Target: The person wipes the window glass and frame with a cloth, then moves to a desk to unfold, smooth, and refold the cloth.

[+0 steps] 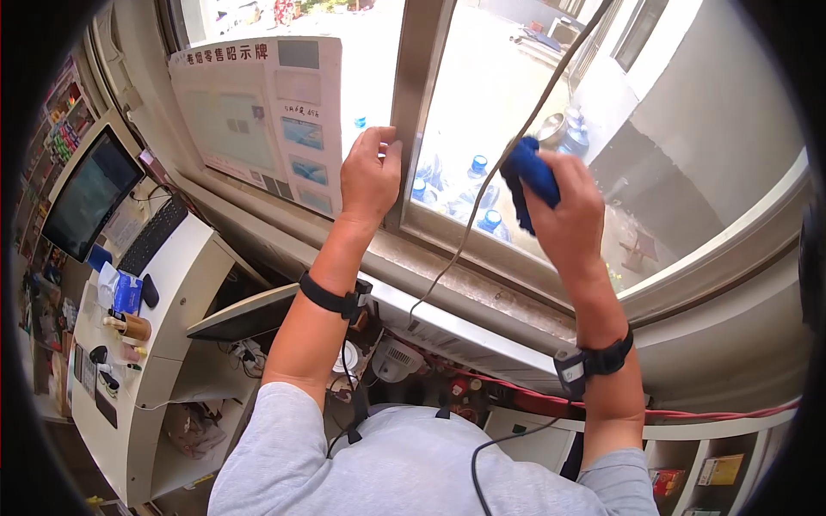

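A bunched dark blue cloth (532, 176) is gripped in my right hand (568, 206), in front of the window glass (482, 95) on the right. My left hand (372, 176) is raised beside the vertical window frame (417, 95), its fingers curled; whether it touches the frame is not clear, and nothing shows between the fingers. A thin grey cable (482, 191) hangs diagonally across the window, passing close to the cloth. Left of my left hand, a printed board (228, 120) with Chinese characters stands against the glass.
At the left, a white desk (176, 297) holds a monitor (93, 193), a keyboard (155, 234) and a tissue pack (127, 294). The window sill (482, 297) runs below my hands. Red cables (688, 415) cross above shelves at lower right. Large water bottles (477, 168) stand outside.
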`<action>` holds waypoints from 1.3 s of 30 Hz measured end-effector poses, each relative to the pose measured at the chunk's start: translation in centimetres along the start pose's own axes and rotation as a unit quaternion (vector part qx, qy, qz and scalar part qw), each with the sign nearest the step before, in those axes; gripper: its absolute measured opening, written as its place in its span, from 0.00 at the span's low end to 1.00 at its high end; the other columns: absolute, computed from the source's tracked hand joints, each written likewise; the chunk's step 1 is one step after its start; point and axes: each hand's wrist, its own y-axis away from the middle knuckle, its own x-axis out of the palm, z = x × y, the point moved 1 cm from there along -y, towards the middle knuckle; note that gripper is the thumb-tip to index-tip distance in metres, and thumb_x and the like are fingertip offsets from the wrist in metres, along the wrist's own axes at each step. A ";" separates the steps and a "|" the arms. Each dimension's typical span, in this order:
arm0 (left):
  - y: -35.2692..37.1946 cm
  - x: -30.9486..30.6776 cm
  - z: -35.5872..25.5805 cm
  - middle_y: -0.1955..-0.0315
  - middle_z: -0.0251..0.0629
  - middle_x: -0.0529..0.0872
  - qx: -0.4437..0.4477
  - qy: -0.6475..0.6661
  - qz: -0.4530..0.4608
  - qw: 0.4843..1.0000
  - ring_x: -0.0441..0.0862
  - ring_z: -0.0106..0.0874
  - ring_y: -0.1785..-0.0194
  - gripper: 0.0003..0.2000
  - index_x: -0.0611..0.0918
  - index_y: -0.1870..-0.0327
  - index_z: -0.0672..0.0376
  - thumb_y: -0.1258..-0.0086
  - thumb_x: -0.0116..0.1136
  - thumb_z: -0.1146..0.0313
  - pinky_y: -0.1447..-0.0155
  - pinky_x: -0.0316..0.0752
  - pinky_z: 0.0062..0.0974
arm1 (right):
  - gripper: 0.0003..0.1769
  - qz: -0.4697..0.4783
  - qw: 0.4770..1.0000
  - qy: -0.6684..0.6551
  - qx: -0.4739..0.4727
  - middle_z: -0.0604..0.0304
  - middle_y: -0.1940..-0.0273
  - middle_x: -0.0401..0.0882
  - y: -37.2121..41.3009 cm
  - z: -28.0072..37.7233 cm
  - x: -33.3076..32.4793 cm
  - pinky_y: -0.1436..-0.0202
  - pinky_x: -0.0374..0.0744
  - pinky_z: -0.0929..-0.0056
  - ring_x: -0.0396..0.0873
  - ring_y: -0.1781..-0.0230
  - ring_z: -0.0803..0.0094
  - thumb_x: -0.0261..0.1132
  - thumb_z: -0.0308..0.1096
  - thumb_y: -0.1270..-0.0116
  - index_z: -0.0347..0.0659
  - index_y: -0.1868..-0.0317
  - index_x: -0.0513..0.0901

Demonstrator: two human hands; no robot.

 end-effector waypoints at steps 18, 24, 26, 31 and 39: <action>-0.3 -0.4 2.2 0.52 0.45 0.91 0.019 0.058 0.029 0.998 0.91 0.40 0.53 0.10 0.87 0.45 0.61 0.22 0.58 0.77 0.50 0.86 0.33 | 0.06 0.207 0.958 0.093 -0.176 0.56 0.65 0.78 11.5 -0.1 15.9 0.69 0.82 0.62 0.83 0.67 0.60 0.65 0.29 0.39 0.41 0.61 0.79; 0.1 -0.5 1.0 0.52 0.40 0.91 0.010 0.068 0.036 0.997 0.90 0.32 0.53 0.10 0.87 0.44 0.62 0.20 0.57 0.77 0.50 0.85 0.29 | 0.22 -0.078 0.970 0.198 -0.119 0.56 0.55 0.84 -2.8 -0.1 -1.2 0.60 0.85 0.59 0.86 0.59 0.57 0.76 0.26 0.45 0.44 0.48 0.85; 0.2 -0.3 1.1 0.52 0.40 0.91 0.008 0.058 0.027 0.998 0.90 0.32 0.52 0.10 0.87 0.44 0.62 0.20 0.57 0.77 0.49 0.85 0.28 | 0.21 -0.239 0.930 0.255 -0.113 0.56 0.53 0.86 -6.4 -2.3 -7.6 0.51 0.88 0.62 0.88 0.55 0.57 0.77 0.25 0.44 0.45 0.48 0.87; 0.1 -0.2 1.1 0.53 0.38 0.91 -0.004 0.044 0.035 0.998 0.89 0.31 0.52 0.11 0.88 0.44 0.61 0.21 0.58 0.76 0.47 0.84 0.29 | 0.22 -0.076 0.966 0.235 -0.071 0.55 0.49 0.84 0.9 -3.5 -4.2 0.53 0.87 0.60 0.87 0.55 0.55 0.74 0.24 0.44 0.46 0.47 0.85; 0.5 -0.2 2.3 0.53 0.38 0.91 -0.019 0.030 0.054 0.998 0.88 0.30 0.52 0.10 0.87 0.43 0.61 0.20 0.58 0.75 0.47 0.82 0.29 | 0.23 0.001 0.974 0.208 -0.085 0.58 0.55 0.83 4.4 -4.8 -4.5 0.61 0.86 0.60 0.86 0.60 0.58 0.76 0.25 0.48 0.44 0.49 0.85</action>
